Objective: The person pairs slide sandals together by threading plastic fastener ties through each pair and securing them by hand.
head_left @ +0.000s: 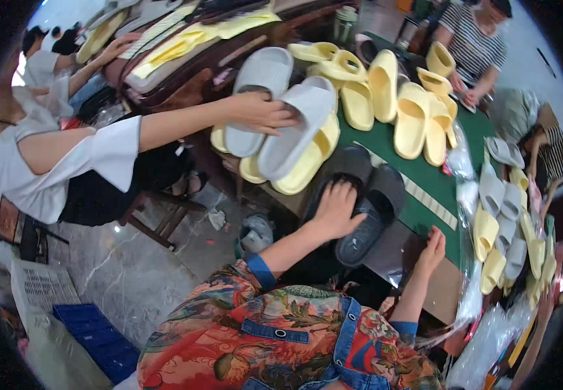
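Observation:
My left hand (336,209) is on a pair of black slippers at the table's near edge. Its fingers curl into the left black slipper (353,161), and its thumb points toward the right black slipper (385,188). My right hand (431,249) is held up beside the pair, over the table's near right part, with fingers stretched and nothing in them. Just beyond my left hand, a co-worker's hand (262,112) reaches from the left onto a pair of grey slippers (301,127), which lie on yellow slippers (314,159).
Several yellow slippers (411,120) stand on the green tabletop (395,146) with a pale strip (428,203). Grey and yellow slippers (506,214) are piled at the right by clear plastic (470,260). A person in stripes (473,39) sits across. A wooden stool (164,221) stands at the left.

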A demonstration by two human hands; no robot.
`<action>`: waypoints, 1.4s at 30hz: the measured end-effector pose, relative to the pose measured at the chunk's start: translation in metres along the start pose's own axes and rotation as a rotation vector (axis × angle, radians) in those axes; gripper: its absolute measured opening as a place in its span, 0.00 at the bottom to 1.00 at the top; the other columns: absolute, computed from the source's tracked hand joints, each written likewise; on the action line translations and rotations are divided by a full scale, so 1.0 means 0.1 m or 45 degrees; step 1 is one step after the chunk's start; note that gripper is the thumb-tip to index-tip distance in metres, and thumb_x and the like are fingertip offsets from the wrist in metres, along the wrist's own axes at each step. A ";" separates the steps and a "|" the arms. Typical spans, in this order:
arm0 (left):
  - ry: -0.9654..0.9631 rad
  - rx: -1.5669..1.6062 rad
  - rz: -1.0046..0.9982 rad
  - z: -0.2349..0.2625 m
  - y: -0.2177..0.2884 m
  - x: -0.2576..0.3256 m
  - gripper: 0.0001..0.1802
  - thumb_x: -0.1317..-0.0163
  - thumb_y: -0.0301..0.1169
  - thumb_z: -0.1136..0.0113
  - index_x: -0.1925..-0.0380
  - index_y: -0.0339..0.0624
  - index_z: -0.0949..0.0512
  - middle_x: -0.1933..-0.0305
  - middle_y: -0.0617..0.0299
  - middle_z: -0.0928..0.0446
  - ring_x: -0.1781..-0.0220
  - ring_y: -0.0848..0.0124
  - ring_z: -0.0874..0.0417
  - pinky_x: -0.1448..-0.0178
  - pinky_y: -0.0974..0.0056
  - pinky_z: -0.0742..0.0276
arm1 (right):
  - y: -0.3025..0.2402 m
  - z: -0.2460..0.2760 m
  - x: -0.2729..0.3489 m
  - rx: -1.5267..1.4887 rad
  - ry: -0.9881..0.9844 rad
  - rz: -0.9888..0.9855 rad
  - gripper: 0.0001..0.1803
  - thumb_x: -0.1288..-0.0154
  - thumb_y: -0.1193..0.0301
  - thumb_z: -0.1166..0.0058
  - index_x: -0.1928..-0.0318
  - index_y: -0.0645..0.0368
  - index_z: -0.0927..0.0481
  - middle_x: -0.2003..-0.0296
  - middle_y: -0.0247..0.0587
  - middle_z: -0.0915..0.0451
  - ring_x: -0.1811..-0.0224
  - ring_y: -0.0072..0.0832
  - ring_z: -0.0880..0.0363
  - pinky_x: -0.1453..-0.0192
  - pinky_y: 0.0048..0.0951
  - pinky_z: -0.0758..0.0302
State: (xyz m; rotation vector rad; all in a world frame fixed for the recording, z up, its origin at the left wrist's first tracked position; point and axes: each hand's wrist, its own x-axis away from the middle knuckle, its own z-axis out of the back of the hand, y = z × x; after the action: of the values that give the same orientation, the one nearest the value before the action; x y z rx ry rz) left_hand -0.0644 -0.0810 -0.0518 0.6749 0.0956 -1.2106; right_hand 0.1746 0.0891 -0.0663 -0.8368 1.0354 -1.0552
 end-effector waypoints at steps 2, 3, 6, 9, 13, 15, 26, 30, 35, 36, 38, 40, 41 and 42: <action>-0.093 0.029 0.004 0.07 -0.01 -0.01 0.30 0.45 0.44 0.44 0.50 0.31 0.34 0.43 0.43 0.39 0.40 0.49 0.40 0.34 0.46 0.49 | 0.02 -0.05 0.01 0.037 -0.066 0.026 0.16 0.30 0.64 0.59 0.56 0.65 0.25 0.59 0.38 0.24 0.57 0.24 0.29 0.49 0.25 0.33; -0.115 0.067 0.014 0.08 -0.04 -0.02 0.29 0.46 0.44 0.45 0.50 0.32 0.33 0.43 0.43 0.38 0.39 0.49 0.40 0.34 0.46 0.50 | -0.03 -0.11 0.03 -0.027 -0.092 0.062 0.16 0.30 0.64 0.59 0.54 0.65 0.26 0.58 0.38 0.24 0.55 0.25 0.29 0.48 0.25 0.34; -0.125 0.101 0.013 0.10 -0.14 -0.08 0.26 0.47 0.42 0.46 0.52 0.35 0.31 0.45 0.45 0.35 0.39 0.51 0.38 0.34 0.47 0.49 | -0.32 -0.35 0.08 -0.099 -0.220 0.112 0.18 0.29 0.64 0.60 0.49 0.65 0.30 0.52 0.41 0.27 0.48 0.27 0.31 0.43 0.26 0.36; -0.199 0.018 -0.012 0.14 -0.17 -0.14 0.25 0.48 0.44 0.45 0.57 0.34 0.29 0.51 0.47 0.33 0.43 0.52 0.35 0.36 0.47 0.47 | -0.82 -0.72 0.13 0.088 -0.280 0.204 0.20 0.30 0.63 0.60 0.45 0.65 0.32 0.46 0.45 0.30 0.43 0.31 0.33 0.40 0.28 0.38; -0.255 0.082 0.117 0.25 -0.04 -0.37 0.34 0.49 0.52 0.43 0.54 0.30 0.30 0.50 0.44 0.32 0.43 0.51 0.36 0.35 0.46 0.48 | -0.60 -1.12 -0.19 -0.142 -0.285 0.131 0.18 0.30 0.64 0.60 0.48 0.65 0.29 0.51 0.42 0.27 0.47 0.27 0.31 0.41 0.26 0.38; -0.257 0.054 0.155 0.13 -0.07 -0.41 0.34 0.48 0.52 0.44 0.55 0.30 0.29 0.50 0.44 0.31 0.43 0.50 0.35 0.35 0.46 0.48 | -0.51 -1.23 -0.22 -0.210 -0.253 0.117 0.17 0.30 0.66 0.60 0.50 0.66 0.28 0.54 0.41 0.25 0.49 0.27 0.29 0.41 0.25 0.37; -0.141 0.102 0.111 -0.01 -0.14 -0.34 0.22 0.42 0.41 0.49 0.65 0.27 0.25 0.56 0.39 0.30 0.47 0.46 0.34 0.36 0.44 0.49 | -0.28 -1.12 -0.31 -0.233 -0.007 0.150 0.19 0.29 0.63 0.62 0.57 0.65 0.23 0.62 0.38 0.22 0.59 0.24 0.28 0.54 0.24 0.34; -0.074 0.125 -0.018 0.38 0.03 -0.32 0.22 0.48 0.40 0.45 0.69 0.26 0.24 0.57 0.38 0.31 0.46 0.46 0.36 0.37 0.45 0.48 | -0.12 -1.00 -0.43 -0.259 0.071 -0.051 0.23 0.30 0.56 0.62 0.57 0.65 0.23 0.62 0.40 0.22 0.60 0.25 0.27 0.58 0.25 0.32; 0.196 -0.027 0.081 1.24 -0.16 -0.45 0.20 0.49 0.37 0.43 0.68 0.27 0.23 0.54 0.35 0.34 0.45 0.43 0.38 0.36 0.45 0.48 | -0.06 -0.94 -0.48 -0.577 0.107 -0.215 0.23 0.31 0.55 0.61 0.58 0.63 0.23 0.63 0.38 0.23 0.61 0.24 0.28 0.60 0.25 0.34; 0.219 -0.175 0.135 1.36 -0.31 -0.51 0.19 0.49 0.38 0.42 0.69 0.27 0.23 0.54 0.34 0.34 0.46 0.43 0.38 0.37 0.45 0.48 | -0.10 -0.94 -0.46 -0.595 0.067 -0.208 0.23 0.31 0.54 0.61 0.57 0.62 0.23 0.63 0.37 0.23 0.60 0.24 0.29 0.60 0.24 0.34; 0.303 -0.210 0.281 1.60 -0.63 -0.62 0.20 0.48 0.38 0.42 0.66 0.26 0.24 0.53 0.35 0.34 0.46 0.43 0.38 0.38 0.45 0.47 | -0.12 -0.96 -0.43 -0.626 0.014 -0.198 0.23 0.31 0.54 0.61 0.57 0.62 0.24 0.63 0.37 0.23 0.60 0.24 0.29 0.60 0.24 0.34; 0.495 -0.196 0.205 1.73 -0.95 -0.72 0.22 0.47 0.38 0.42 0.63 0.26 0.25 0.52 0.36 0.34 0.45 0.43 0.38 0.38 0.45 0.46 | -0.11 -0.99 -0.41 -0.426 -0.027 -0.119 0.23 0.30 0.54 0.62 0.57 0.62 0.23 0.62 0.36 0.23 0.61 0.23 0.29 0.61 0.22 0.35; 0.507 -0.229 0.211 1.78 -1.05 -0.74 0.22 0.47 0.38 0.42 0.63 0.26 0.25 0.52 0.36 0.34 0.45 0.43 0.38 0.38 0.45 0.46 | -0.11 -1.00 -0.40 -0.413 -0.029 -0.088 0.22 0.30 0.55 0.62 0.57 0.62 0.23 0.62 0.35 0.23 0.62 0.21 0.29 0.62 0.22 0.35; 0.401 -0.194 0.278 1.81 -1.14 -0.80 0.22 0.47 0.38 0.43 0.62 0.26 0.25 0.51 0.36 0.34 0.44 0.44 0.38 0.38 0.46 0.46 | -0.08 -0.99 -0.42 -0.371 -0.037 -0.120 0.22 0.29 0.56 0.63 0.57 0.62 0.23 0.62 0.35 0.22 0.63 0.20 0.29 0.63 0.21 0.35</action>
State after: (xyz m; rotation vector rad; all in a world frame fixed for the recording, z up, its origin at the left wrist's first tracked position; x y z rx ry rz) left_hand -0.2459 -0.1306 0.0779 0.7182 0.3649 -0.8719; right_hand 0.0722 0.1203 -0.0787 -1.1426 1.1503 -0.9808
